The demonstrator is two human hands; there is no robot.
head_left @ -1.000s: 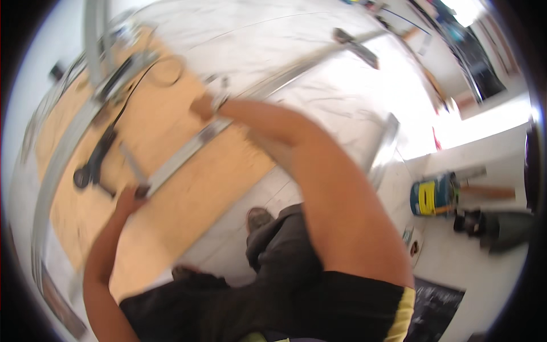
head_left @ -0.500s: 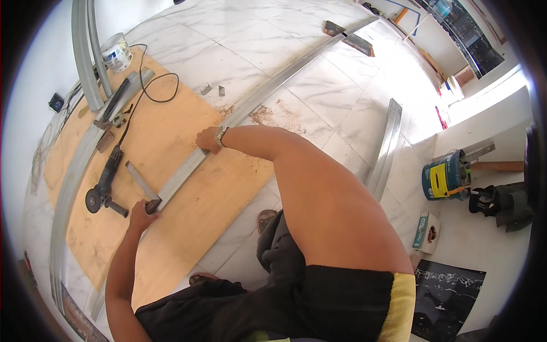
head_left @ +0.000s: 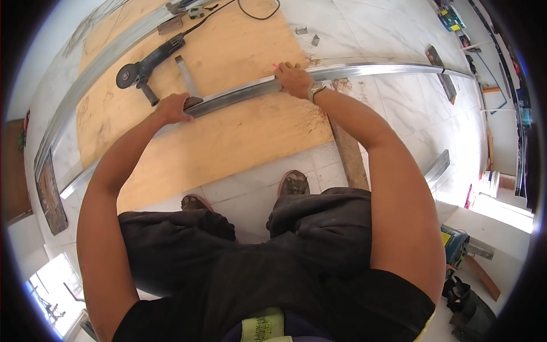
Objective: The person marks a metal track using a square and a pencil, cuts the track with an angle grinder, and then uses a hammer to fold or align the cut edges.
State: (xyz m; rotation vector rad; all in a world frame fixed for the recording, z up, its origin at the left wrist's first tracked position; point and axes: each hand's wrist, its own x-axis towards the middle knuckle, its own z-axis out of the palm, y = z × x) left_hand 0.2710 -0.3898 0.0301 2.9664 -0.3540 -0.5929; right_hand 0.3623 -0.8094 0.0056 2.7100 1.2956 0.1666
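Plywood (head_left: 256, 131) under 1 grinder (head_left: 149, 61); left hand (head_left: 171, 108) half-closed on 1 square (head_left: 186, 75), right hand (head_left: 294, 81) curled at 1 rail (head_left: 239, 101), hold unclear.

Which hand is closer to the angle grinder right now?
Left. The left hand is beside the angle grinder, just right of its side handle; the right hand is farther off to the right, on the metal channel.

The long, silvery metal bar (head_left: 245, 97) ran from about nine o'clock to two o'clock, shiniest toward its two o'clock end. The try square (head_left: 187, 76) lay near half past ten, dark stock by the bar, grey blade pointing toward eleven. A small pink item (head_left: 276, 65), mostly hidden, showed at twelve o'clock.
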